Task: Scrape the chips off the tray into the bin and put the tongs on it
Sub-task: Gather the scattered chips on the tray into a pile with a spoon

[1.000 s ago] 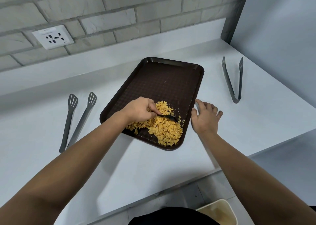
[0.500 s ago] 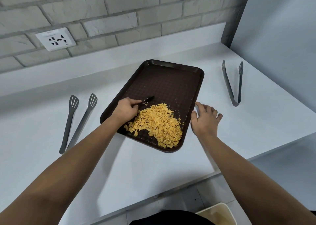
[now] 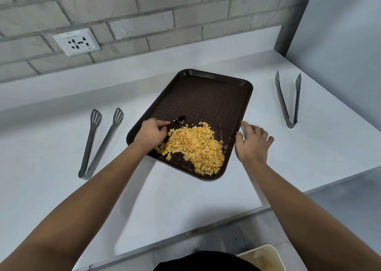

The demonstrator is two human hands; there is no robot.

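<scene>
**White bench and what lies on it**

The smooth white bench [image 3: 185, 200] runs along a brick wall. A dark brown rectangular plastic tray [image 3: 208, 97] lies on it at an angle, near the middle. One pair of grey slotted plastic tongs [image 3: 97, 145] lies left of the tray, another pair of grey tongs [image 3: 287, 101] right of it, both well apart from it.

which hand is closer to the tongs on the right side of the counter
Right. The right hand rests at the tray's right edge, a short gap from the right tongs; the left hand grips a black scraper over the tray.
</scene>
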